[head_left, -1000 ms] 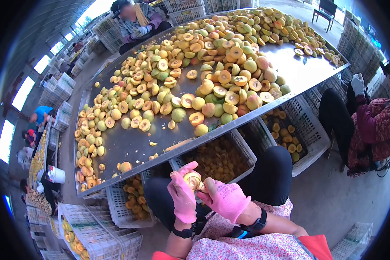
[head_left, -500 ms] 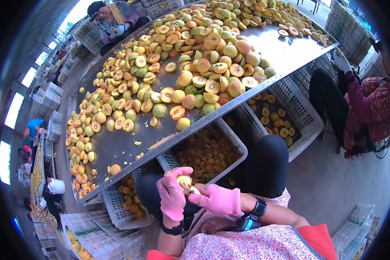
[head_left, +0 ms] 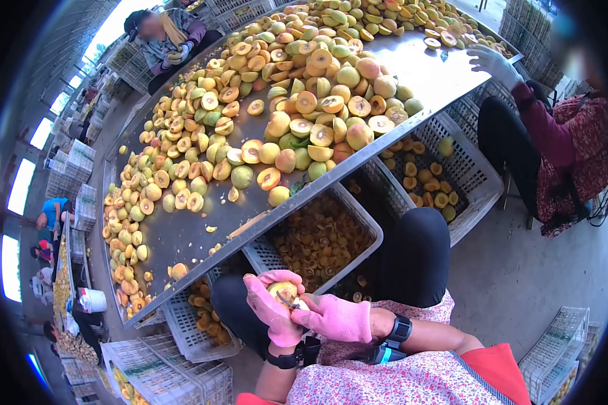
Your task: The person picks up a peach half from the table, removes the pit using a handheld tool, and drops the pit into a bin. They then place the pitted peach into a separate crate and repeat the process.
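Here, a fruit sits in my gloved grip

The fruit is above my lap, its cut face turned up toward me, cupped in my left hand, with fingers curled round its far side. My right hand is drawn in narrow about a small dark tool, which lies across the fruit; my two hands touch, or nearly so. I wear pink gloves.

Just beyond them, between my knees, a crate of fruit pieces stands under the edge of the surface. Another crate stands to its right and a third to its left, both with fruit in them. Up on the metal, a broad pile of fruit spreads, many halves with cut faces showing. At the right, a co-worker's gloved hand is over the surface's near edge; another person sits across from me.
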### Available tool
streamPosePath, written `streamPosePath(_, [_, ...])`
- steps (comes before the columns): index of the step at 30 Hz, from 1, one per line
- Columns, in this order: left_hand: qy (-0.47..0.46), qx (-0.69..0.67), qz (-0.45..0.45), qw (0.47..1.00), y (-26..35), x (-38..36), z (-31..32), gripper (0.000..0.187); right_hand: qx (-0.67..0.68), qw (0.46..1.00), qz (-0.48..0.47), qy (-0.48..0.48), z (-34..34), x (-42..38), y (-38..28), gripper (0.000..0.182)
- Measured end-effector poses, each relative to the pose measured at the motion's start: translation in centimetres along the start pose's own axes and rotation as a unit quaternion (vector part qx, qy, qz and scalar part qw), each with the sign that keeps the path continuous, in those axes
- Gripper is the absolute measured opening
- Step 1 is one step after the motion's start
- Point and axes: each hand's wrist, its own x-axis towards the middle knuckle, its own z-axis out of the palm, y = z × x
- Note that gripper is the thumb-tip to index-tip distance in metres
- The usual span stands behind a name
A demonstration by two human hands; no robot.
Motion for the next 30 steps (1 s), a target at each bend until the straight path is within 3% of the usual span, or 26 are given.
streamPosePath(4, [-0.015,0.011,-0.025,1.000,0.5,0.4,-0.1,0.078,-0.043,0.999,0.018,0.015,0.1,0.3,0.4,0.050])
streamPosePath(7, [-0.035,0.052,-0.034,0.997,0.7,0.6,-0.4,0.079,0.015,0.998,-0.044,0.036,0.3,0.1,0.4,0.045])
streamPosePath(9, [-0.099,0.015,0.011,0.995,0.8,0.7,-0.9,0.080,0.261,0.948,0.125,-0.130,-0.7,-0.7,-0.9,0.040])
streamPosePath(12, [-0.142,0.027,0.016,0.989,1.8,1.0,-1.0,0.080,0.364,0.904,0.158,-0.161,-0.9,-1.2,-1.5,0.037])
streamPosePath(15, [-0.209,0.034,0.021,0.977,1.9,1.7,-1.6,0.077,0.406,0.881,0.144,-0.197,-1.3,-1.1,-0.8,0.039])
streamPosePath(17, [-0.240,0.013,-0.022,0.970,1.7,2.1,-1.7,0.075,0.393,0.889,0.140,-0.189,-0.7,-0.8,0.0,0.040])
streamPosePath(19, [-0.238,0.003,-0.064,0.969,1.7,2.5,-1.9,0.073,0.284,0.943,0.106,-0.135,0.1,0.0,1.0,0.043])
streamPosePath(21, [-0.285,0.105,-0.052,0.951,2.0,3.2,-1.7,0.074,0.318,0.928,0.131,-0.142,-0.3,-0.6,0.4,0.042])
streamPosePath(23, [-0.303,0.080,-0.072,0.947,1.6,3.3,-1.3,0.072,0.351,0.912,0.152,-0.145,-0.7,-0.7,0.1,0.041])
streamPosePath(25, [-0.262,-0.134,-0.137,0.946,0.8,3.2,-0.5,0.068,0.461,0.863,0.086,-0.189,-0.8,-0.5,0.9,0.038])
streamPosePath(26, [-0.318,-0.191,-0.145,0.917,-0.3,4.1,-1.0,0.058,0.511,0.832,0.052,-0.211,-0.8,-0.3,1.2,0.037])
streamPosePath(27, [-0.318,-0.191,-0.145,0.917,-0.6,4.1,-0.7,0.058,0.511,0.832,0.052,-0.211,-0.8,-0.1,1.7,0.037])
streamPosePath(29, [-0.192,-0.418,-0.308,0.833,-1.1,4.1,0.2,0.050,0.516,0.839,-0.009,-0.174,-0.9,0.3,2.5,0.040])
streamPosePath(30, [-0.171,-0.437,-0.321,0.822,-1.4,4.5,0.4,0.044,0.493,0.853,-0.016,-0.171,-1.2,0.4,2.2,0.041])
